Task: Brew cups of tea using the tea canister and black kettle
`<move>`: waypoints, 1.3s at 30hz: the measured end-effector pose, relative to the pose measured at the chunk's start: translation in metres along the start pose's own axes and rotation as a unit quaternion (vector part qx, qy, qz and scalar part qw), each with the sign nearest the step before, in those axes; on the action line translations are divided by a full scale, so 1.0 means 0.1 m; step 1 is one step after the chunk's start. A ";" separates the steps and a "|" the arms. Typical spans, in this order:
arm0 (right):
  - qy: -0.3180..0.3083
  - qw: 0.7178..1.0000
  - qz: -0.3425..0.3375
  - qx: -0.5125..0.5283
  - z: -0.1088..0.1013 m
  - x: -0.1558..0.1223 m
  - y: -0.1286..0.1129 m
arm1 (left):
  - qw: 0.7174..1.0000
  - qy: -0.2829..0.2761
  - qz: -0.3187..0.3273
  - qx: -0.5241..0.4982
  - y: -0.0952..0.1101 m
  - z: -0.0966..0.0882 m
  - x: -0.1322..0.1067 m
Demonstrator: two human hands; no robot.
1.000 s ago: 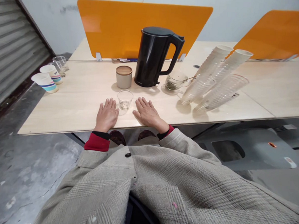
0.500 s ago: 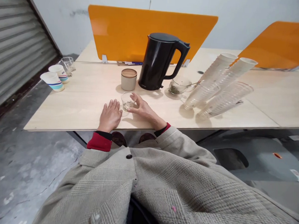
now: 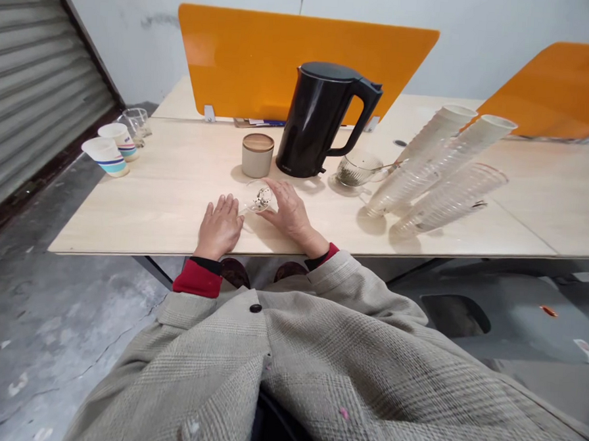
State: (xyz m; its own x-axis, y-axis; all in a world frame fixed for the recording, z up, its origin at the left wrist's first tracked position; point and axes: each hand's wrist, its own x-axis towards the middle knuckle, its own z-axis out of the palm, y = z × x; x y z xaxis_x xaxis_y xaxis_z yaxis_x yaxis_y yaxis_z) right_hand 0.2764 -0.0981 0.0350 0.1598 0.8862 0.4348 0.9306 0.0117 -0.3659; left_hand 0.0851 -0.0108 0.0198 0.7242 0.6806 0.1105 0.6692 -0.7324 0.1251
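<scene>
My right hand (image 3: 290,210) is closed round a small clear glass (image 3: 259,196) with some dried leaves in it, and the glass is tilted over toward my left. My left hand (image 3: 220,224) lies flat on the light wooden table (image 3: 167,194) just left of the glass, fingers stretched out, holding nothing. Behind the glass stand a grey canister with a wooden lid (image 3: 257,155) and a black electric kettle (image 3: 325,120).
A glass cup with leaves (image 3: 355,170) sits right of the kettle, beside leaning stacks of white and clear cups (image 3: 435,168). Two striped paper cups (image 3: 108,153) and a glass (image 3: 135,121) stand at the far left edge. Orange dividers (image 3: 243,60) line the back.
My right hand left the tabletop, took hold of the small glass and tipped it to the left. The left hand stayed flat in place.
</scene>
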 end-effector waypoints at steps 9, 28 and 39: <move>0.022 0.999 0.012 0.027 -0.02 -0.04 0.10 | 1.000 -0.007 -0.002 0.001 0.02 -0.03 -0.01; 0.015 0.882 0.114 0.458 0.00 0.10 0.00 | 0.999 0.041 -0.014 -0.021 0.06 -0.08 -0.10; -0.020 0.847 0.076 0.526 0.04 0.60 -0.38 | 0.979 0.148 -0.143 -0.009 -0.58 -0.08 -0.56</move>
State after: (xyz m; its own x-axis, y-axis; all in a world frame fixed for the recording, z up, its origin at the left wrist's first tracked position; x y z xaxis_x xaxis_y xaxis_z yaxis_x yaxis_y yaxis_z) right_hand 0.2489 -0.0437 0.0714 0.2200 0.9295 0.2960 0.0889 0.2831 -0.9550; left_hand 0.0043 -0.0064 0.0139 0.4256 0.8349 0.3489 0.8329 -0.5122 0.2097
